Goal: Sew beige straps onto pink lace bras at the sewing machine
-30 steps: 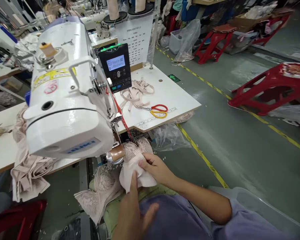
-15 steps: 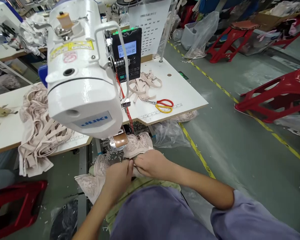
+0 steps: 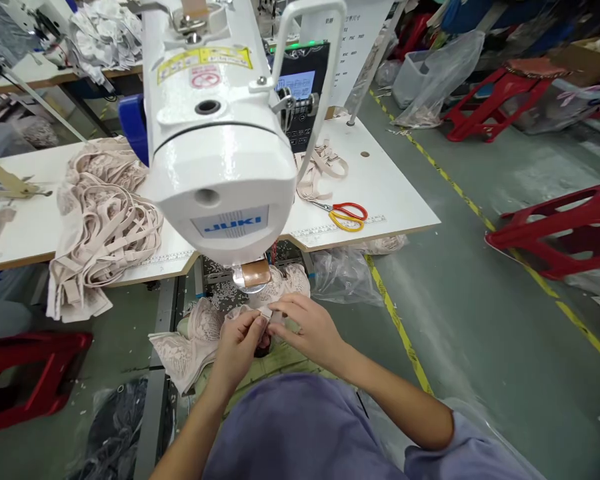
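A pale pink lace bra [image 3: 183,350] lies across my lap, with one lace cup [image 3: 294,281] under the sewing machine's head. My left hand [image 3: 237,347] pinches a band edge of the bra between thumb and fingers. Close beside it, my right hand [image 3: 305,330] holds the same edge near its small pale end, its fingers partly stretched. Just beyond my hands is the front of the white sewing machine [image 3: 225,180]. Fabric between my hands partly hides behind my fingers.
Left on the white table lies a heap of pink bra pieces [image 3: 110,227]. Right of the machine are pink straps [image 3: 323,170] and scissors [image 3: 349,217] with red and yellow handles. Red stools [image 3: 565,227] stand on the floor, and a plastic bag [image 3: 345,277] hangs below the table.
My view has shifted, so the machine appears farther right. My hands have turned up the band edge, and its pale end now shows between them. My right fingers have loosened and spread somewhat.
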Tool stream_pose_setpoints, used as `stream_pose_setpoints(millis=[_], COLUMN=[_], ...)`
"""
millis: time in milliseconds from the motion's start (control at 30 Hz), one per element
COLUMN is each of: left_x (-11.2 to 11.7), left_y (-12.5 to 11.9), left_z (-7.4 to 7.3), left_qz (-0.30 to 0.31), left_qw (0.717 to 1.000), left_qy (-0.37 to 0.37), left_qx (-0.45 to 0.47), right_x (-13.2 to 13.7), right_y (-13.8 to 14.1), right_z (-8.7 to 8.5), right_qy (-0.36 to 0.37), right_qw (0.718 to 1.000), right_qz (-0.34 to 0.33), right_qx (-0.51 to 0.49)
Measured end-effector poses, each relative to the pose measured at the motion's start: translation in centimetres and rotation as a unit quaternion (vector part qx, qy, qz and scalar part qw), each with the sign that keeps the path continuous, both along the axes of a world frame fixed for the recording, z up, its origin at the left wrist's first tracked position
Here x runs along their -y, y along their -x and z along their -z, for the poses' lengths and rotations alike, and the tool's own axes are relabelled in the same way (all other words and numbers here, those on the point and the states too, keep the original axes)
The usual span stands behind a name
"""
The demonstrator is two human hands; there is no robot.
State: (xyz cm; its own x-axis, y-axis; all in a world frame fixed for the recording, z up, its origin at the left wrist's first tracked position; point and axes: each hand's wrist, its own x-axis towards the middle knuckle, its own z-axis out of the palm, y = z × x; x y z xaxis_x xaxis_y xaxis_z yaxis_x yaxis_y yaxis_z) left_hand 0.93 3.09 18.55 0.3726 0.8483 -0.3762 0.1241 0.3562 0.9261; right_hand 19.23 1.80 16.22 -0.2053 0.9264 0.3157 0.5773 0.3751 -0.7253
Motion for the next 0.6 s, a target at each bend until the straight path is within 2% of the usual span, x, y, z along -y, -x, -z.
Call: stream_pose_setpoints(millis=[200,367,433,500,567,600], left_x=[0.5,0.9,0.7,0.3,-0.2,-0.4], left_y=[-0.1,-0.5,-0.6,-0.4,-0.1,0.1], left_z=[0.4,0.7,1.2,2.0,2.7,3.0], left_qz=[-0.009,-0.025,-0.036,-0.05,-0.056,-0.055], left_qw=[0.993,0.99,0.99,0.991,0.994,0.995], left_qy=[-0.08,-0.102,-0.096,-0.075,-0.047,-0.031], left_qx=[-0.084,-0.099,-0.096,-0.095,-0.086,-0.076], right_x=[-0.5,-0.4,-0.1,-0.1,-1.2,-2.3], right_y=[0.6,0.8,1.2,1.2,0.1,-1.1], right_z=[-0.1,0.2,0.8,1.7,2.7,3.1], right_qy=[0.047,0.003,-0.033,-0.067,-0.071,-0.054], right_qw=[0.999,1.0,0.999,0.998,0.994,0.992], right_qz=[0.006,0.007,0.012,-0.015,-0.071,-0.073], right_qx=[0.015,0.0,-0.007,0.007,0.046,0.083])
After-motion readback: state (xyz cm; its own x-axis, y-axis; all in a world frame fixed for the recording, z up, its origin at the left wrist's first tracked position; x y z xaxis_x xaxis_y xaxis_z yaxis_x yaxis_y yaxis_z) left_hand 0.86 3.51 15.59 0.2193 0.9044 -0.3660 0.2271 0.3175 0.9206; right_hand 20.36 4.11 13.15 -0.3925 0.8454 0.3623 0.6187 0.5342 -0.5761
